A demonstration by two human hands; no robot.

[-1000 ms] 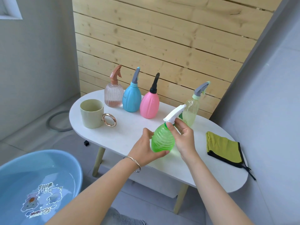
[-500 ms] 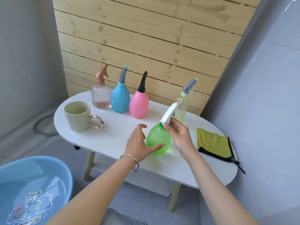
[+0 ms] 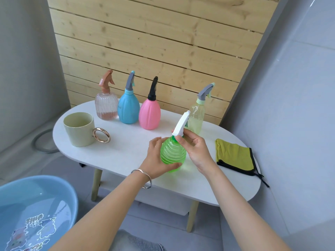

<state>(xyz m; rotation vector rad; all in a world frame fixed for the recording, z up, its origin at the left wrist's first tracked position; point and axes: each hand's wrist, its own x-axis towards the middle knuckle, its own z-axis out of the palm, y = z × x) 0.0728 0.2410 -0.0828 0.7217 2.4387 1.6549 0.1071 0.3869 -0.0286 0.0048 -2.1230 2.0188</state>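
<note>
A person's left hand (image 3: 155,160), a silver bangle (image 3: 143,173) on its wrist, wraps round the ribbed belly of a green spray bottle (image 3: 173,154), thumb near the base and fingers behind it. This grip looks meant to stop the bottle from turning. The right hand (image 3: 196,149) pinches the collar at the bottle's neck, just under the white trigger head (image 3: 181,124), thumb and fingertips curled round it as if to twist the head on its thread. Whether it is being loosened or tightened cannot be told.

The bottle is upright, leaning a little, over the middle of a white oval table (image 3: 126,147) and nearer its front edge. Its base seems to rest on the top, with a green glow beneath it.

Four more spray bottles line the back edge, out of the working space. From the left they are a clear ribbed bottle (image 3: 106,105) with a tan trigger, a blue bottle (image 3: 128,109), a pink bottle (image 3: 149,115) and, apart towards the right, a pale yellow-green bottle (image 3: 196,116) just behind the trigger head. A cream mug (image 3: 78,129) with a gold ring handle stands at the left end. A folded yellow cloth (image 3: 233,154) edged in black lies at the right end, probably for wiping drips. On the floor, below and left of the table, a blue basin (image 3: 54,180) holds water, probably for filling.
</note>
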